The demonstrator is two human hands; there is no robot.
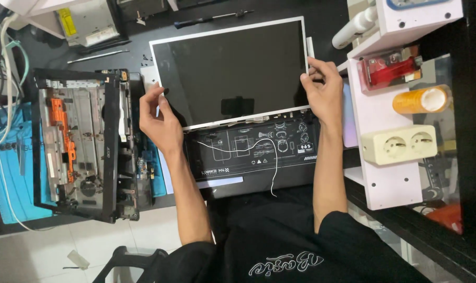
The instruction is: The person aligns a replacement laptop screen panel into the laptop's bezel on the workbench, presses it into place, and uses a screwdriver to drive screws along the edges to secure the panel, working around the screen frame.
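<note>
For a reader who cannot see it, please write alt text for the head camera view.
A person holds a bare laptop screen panel by its side edges, left hand and right hand, over a black work mat crossed by a thin white wire. A dismantled laptop chassis lies to the left, a white shelf with a double socket to the right.

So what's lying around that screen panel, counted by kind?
Screen panel, held by left hand and right hand: 1
Opened laptop shell: 1
Screwdriver: 1
Double socket: 1
Orange bottle: 1
Red lighter: 1
Loose white wire: 1
Total: 7
</note>
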